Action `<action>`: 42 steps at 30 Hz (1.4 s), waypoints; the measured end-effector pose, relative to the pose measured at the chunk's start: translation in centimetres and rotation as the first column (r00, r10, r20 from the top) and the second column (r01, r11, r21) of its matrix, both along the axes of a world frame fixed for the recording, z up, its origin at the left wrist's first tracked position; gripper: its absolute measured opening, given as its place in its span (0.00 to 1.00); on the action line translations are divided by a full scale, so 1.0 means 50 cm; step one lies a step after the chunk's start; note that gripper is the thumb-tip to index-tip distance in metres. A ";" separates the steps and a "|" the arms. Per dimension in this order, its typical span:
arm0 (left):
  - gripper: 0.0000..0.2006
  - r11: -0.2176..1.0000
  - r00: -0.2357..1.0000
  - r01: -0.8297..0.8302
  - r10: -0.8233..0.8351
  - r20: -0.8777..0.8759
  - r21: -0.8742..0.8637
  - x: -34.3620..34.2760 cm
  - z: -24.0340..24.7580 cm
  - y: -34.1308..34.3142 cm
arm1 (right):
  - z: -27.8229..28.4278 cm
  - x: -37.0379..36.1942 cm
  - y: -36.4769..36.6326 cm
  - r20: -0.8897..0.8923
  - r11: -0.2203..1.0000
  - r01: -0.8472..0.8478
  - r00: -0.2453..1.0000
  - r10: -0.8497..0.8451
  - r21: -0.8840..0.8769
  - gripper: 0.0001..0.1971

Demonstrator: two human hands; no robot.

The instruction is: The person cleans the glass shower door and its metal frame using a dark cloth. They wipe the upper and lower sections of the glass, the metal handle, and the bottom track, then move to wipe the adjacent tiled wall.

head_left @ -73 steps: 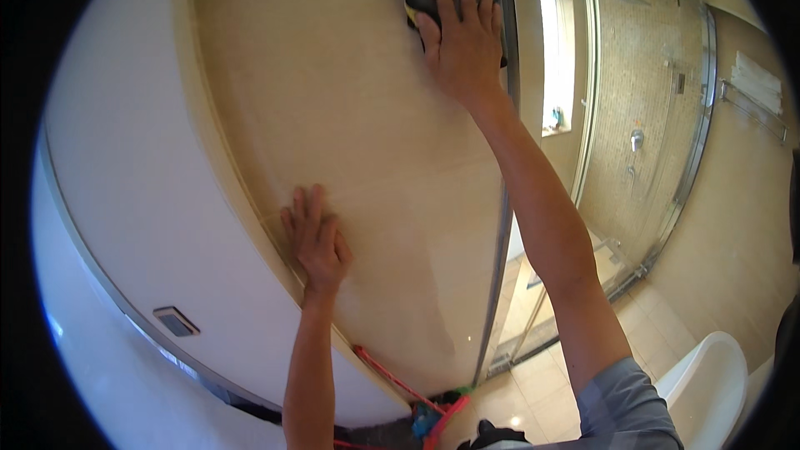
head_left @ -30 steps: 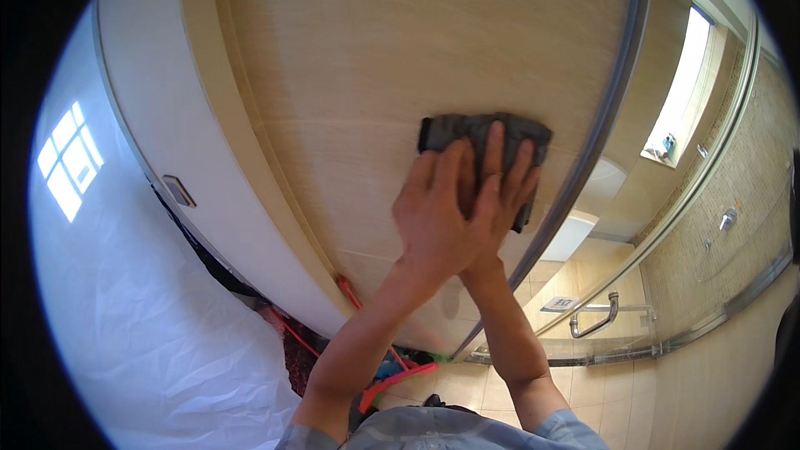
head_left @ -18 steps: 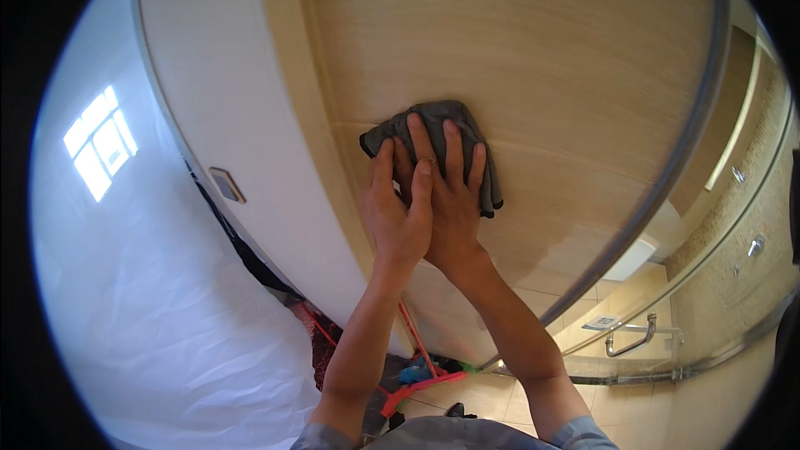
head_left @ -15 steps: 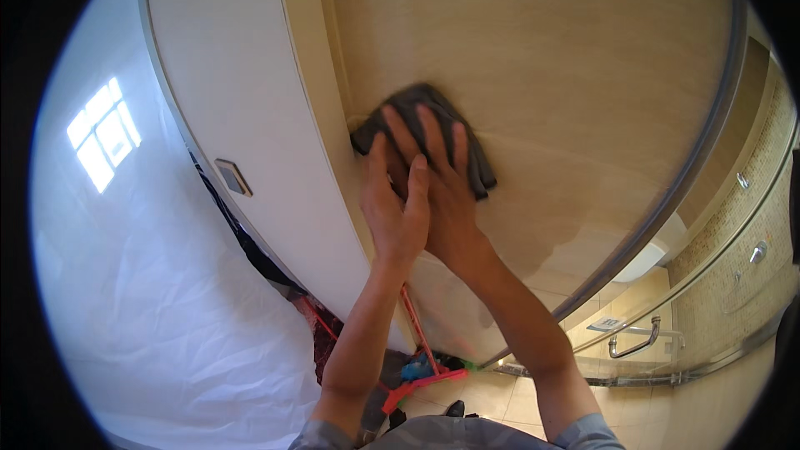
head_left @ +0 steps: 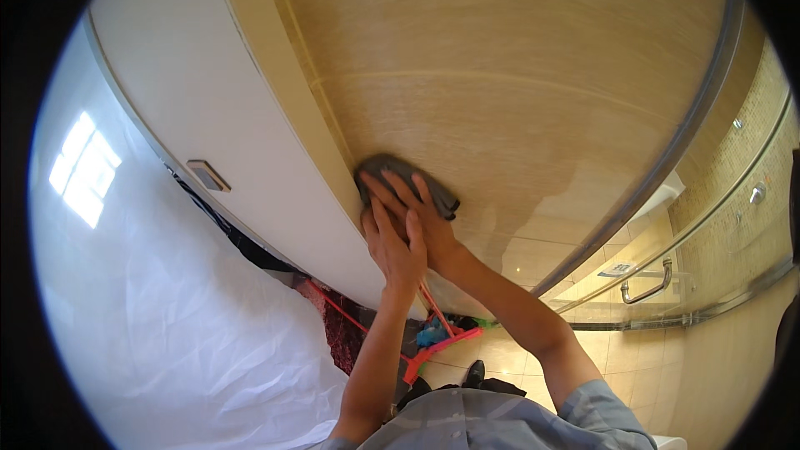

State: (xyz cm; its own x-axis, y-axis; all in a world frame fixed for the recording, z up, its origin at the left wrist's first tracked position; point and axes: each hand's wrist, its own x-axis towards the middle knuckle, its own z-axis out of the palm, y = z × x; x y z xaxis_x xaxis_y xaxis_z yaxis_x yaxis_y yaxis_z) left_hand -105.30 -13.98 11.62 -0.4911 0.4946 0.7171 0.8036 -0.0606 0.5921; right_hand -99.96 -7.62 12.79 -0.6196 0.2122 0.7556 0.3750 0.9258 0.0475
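A dark grey cloth (head_left: 381,166) lies bunched against a beige, marble-like wall panel (head_left: 500,133), close to the white frame on its left. My right hand (head_left: 431,229) presses flat on the cloth, its fingers stretched out over it. My left hand (head_left: 395,257) overlaps the right from its left side; its fingers are extended and the thumb is apart. The left fingertips reach the cloth's lower left edge. Part of the cloth is hidden under the hands.
A white door panel (head_left: 187,75) with a small latch plate (head_left: 208,176) stands at left, beside white sheeting (head_left: 200,333). Below my hands is a red-pink squeegee (head_left: 437,348) near a blue item. At right are a curved glass screen's metal edge (head_left: 642,192) and a handle (head_left: 648,289).
Both hands and the cloth are lower in the picture, near the panel's left edge. The view has shifted too: a wall seam and more of my shirt now show.
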 end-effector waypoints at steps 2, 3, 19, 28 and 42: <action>0.31 0.999 1.000 0.000 0.001 0.013 -0.036 0.006 -0.076 0.002 | -0.052 0.012 0.003 0.036 1.000 0.028 0.999 -0.028 0.003 0.20; 0.32 0.999 1.000 -0.001 0.002 0.018 -0.051 0.007 -0.112 0.002 | -0.076 0.015 0.009 0.045 0.999 0.043 0.998 -0.044 0.024 0.21; 0.34 0.801 0.811 0.562 -0.583 -0.054 -0.207 0.338 -0.076 0.017 | -0.240 0.439 0.031 -0.265 0.791 0.597 0.791 -0.551 0.135 0.21; 0.30 0.877 0.819 0.480 -0.459 -0.345 -0.028 0.250 0.087 0.051 | -0.068 0.298 0.052 -0.499 0.733 0.680 0.637 -0.587 0.006 0.25; 0.34 0.967 0.981 0.088 -0.126 0.150 0.240 0.115 -0.031 0.048 | 0.015 0.135 0.030 -0.007 0.982 -0.087 0.996 0.087 -0.165 0.19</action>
State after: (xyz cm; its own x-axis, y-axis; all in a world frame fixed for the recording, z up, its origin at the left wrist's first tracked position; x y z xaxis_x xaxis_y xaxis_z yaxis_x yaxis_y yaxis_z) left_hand -99.58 -11.57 10.06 -0.5642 0.3807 0.7326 0.6787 -0.2915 0.6741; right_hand -93.23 -6.10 13.52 -0.6415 0.2788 0.7147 0.2925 0.9501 -0.1081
